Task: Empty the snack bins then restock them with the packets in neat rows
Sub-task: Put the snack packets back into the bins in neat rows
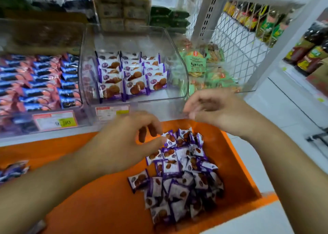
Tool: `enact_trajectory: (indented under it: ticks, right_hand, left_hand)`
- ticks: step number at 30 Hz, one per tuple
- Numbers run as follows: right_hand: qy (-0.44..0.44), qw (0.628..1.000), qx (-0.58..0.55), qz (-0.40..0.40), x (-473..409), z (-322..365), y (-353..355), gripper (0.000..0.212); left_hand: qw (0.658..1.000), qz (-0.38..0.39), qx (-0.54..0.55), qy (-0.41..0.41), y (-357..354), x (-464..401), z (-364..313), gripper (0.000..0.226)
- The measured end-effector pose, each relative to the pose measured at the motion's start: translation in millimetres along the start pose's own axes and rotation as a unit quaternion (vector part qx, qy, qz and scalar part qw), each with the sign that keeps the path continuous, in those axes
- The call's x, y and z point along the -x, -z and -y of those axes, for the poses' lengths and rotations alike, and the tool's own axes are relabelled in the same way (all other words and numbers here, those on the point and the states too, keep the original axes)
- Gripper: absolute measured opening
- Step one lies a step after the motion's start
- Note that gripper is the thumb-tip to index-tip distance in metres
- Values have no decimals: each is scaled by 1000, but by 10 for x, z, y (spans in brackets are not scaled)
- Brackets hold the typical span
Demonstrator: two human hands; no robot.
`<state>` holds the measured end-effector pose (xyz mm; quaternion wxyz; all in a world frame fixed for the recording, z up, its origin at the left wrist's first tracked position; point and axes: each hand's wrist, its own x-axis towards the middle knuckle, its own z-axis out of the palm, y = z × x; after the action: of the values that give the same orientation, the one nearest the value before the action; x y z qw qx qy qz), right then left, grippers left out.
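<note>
A clear plastic bin (pixel 177 59) on the shelf holds purple-and-white biscuit packets (pixel 131 73) stood in three neat rows. Below it, an orange tray (pixel 99 198) carries a loose pile of the same packets (pixel 179 177). My left hand (pixel 124 145) hovers over the top of the pile with its fingers curled downward. Its thumb tip touches the topmost packet (pixel 169 137), while the fingers stay apart from it. My right hand (pixel 216 111) hangs in front of the bin's front right corner with loosely curled fingers and nothing in it.
A bin of blue and pink packets (pixel 40 84) stands to the left, with price tags (pixel 55 121) along the shelf front. Green packets (pixel 197 63) fill the bin on the right. A white mesh shelf divider (pixel 236 43) and bottles (pixel 308 56) lie further right.
</note>
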<state>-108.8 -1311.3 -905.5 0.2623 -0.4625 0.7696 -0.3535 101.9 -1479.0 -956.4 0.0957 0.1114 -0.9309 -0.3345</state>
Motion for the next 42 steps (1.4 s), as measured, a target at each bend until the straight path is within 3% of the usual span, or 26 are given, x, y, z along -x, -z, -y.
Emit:
enact_trajectory:
  ticks: [3, 6, 10, 14, 16, 21, 27, 30, 34, 38, 42]
  right_hand:
    - [-117, 976, 77, 166, -8, -318, -294, 25]
    - [-200, 928, 167, 268, -44, -872, -723, 63]
    - [-259, 868, 259, 335, -35, -1712, -1078, 107]
    - [-362, 817, 314, 320, -15, -2245, -1158, 138]
    - [-393, 809, 305, 314, 2, -2363, -1187, 147]
    - [-415, 829, 267, 263, 20, -2480, -1332, 145]
    - [-375, 852, 271, 246, 24, -2670, -1333, 143]
    - [-341, 876, 249, 233, 58, -2665, -1314, 118]
    - [-305, 905, 225, 192, 107, -2614, -1303, 76]
    - [-285, 927, 131, 204, 23, -2239, -1267, 60]
    - [-227, 952, 50, 197, -99, -1456, -1142, 53]
  left_hand:
    - [991, 96, 2, 97, -645, 318, 400, 34]
    - [963, 195, -24, 183, -1277, 475, 819, 82]
    - [931, 253, 13, 264, -1854, 406, 1188, 114]
    - [916, 269, 9, 297, -2262, 280, 1399, 114]
    - [920, 267, -19, 288, -2413, 262, 1412, 109]
    - [923, 257, -39, 284, -2608, 259, 1410, 88]
    - [922, 183, 79, 331, -2454, 267, 1508, 77]
    - [902, 180, 161, 357, -2341, 299, 1598, 76]
    - [885, 159, 222, 377, -2154, 352, 1606, 49]
    - [866, 163, 269, 387, -1791, 408, 1483, 44]
    - [870, 137, 304, 363, -1257, 483, 1219, 46]
